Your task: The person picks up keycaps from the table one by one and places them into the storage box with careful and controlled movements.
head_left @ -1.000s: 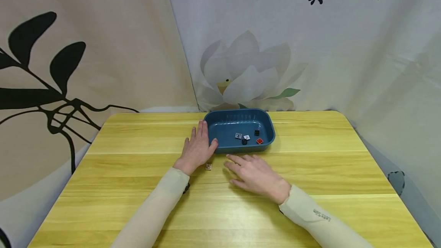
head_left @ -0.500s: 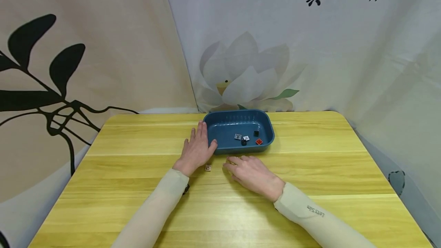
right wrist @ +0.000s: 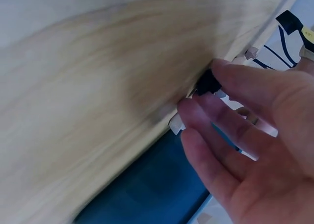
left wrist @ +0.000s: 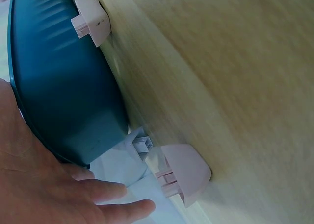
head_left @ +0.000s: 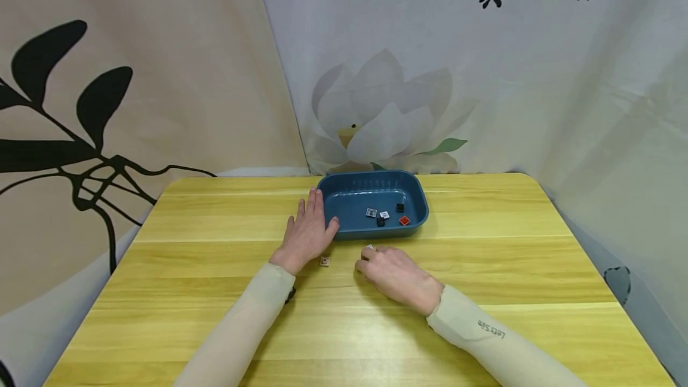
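My left hand lies with straight fingers along the left wall of the blue tray. My right hand is low over the table just in front of the tray. In the right wrist view its thumb and forefinger pinch a black keycap, hidden in the head view. A white keycap is by the other fingertips, its top showing past the knuckles in the head view. Between the hands sits a pale pink keycap. Inside the tray are several keycaps, among them a red one and a black one.
The left wrist view has a pink keycap, a second pink keycap and a pale keycap near the tray's side. The wooden table ends at a printed curtain behind the tray.
My right hand's fingers have curled from spread to a pinch, and the hand has shifted slightly. A white keycap now shows beyond its knuckles. The left hand and tray have stayed put.
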Demonstrator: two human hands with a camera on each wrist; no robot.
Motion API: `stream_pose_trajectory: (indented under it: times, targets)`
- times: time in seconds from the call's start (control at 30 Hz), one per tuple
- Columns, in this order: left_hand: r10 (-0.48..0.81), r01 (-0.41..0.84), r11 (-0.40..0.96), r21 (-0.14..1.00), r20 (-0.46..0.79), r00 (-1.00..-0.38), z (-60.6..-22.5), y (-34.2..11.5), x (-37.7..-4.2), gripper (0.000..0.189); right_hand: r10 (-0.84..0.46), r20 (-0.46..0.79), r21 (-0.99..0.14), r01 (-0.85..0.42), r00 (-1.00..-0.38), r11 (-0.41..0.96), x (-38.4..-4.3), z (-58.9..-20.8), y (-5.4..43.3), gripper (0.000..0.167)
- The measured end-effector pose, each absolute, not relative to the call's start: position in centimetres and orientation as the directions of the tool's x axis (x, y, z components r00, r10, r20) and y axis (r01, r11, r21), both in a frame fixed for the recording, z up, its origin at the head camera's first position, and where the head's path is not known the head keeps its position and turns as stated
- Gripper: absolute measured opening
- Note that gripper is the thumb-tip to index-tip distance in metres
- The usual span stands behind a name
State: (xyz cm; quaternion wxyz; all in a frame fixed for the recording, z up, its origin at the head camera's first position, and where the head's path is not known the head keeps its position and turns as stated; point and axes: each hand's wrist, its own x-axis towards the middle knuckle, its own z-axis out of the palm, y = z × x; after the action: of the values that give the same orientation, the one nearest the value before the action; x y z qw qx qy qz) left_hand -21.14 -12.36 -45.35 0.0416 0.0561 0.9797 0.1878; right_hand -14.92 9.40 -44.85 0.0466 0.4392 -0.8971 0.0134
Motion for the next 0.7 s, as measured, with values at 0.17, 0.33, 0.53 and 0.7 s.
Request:
stream_pose_trajectory:
  times: [0.17, 0.33, 0.53, 0.7]
  targets:
    - [0.12, 0.088, 0.924, 0.373, -0.066, -0.991, -45.3, -12.3, -21.1, 0.083, -0.797, 0.093, 0.036, -0.798, -0.597, 0.602, -14.9, -44.9, 9.6, 0.01]
    - [0.119, 0.084, 0.924, 0.374, -0.071, -0.99, -45.2, -12.3, -21.1, 0.083, -0.799, 0.103, 0.017, -0.802, -0.592, 0.596, -14.9, -45.0, 9.8, 0.011]
    - [0.119, 0.086, 0.922, 0.379, -0.064, -0.991, -45.2, -12.3, -21.0, 0.083, -0.797, 0.15, -0.008, -0.807, -0.584, 0.59, -14.9, -44.7, 10.3, 0.017]
    - [0.116, 0.086, 0.921, 0.379, -0.058, -0.992, -45.2, -12.2, -21.0, 0.083, -0.775, 0.257, -0.052, -0.809, -0.578, 0.586, -15.2, -44.5, 10.9, 0.011]
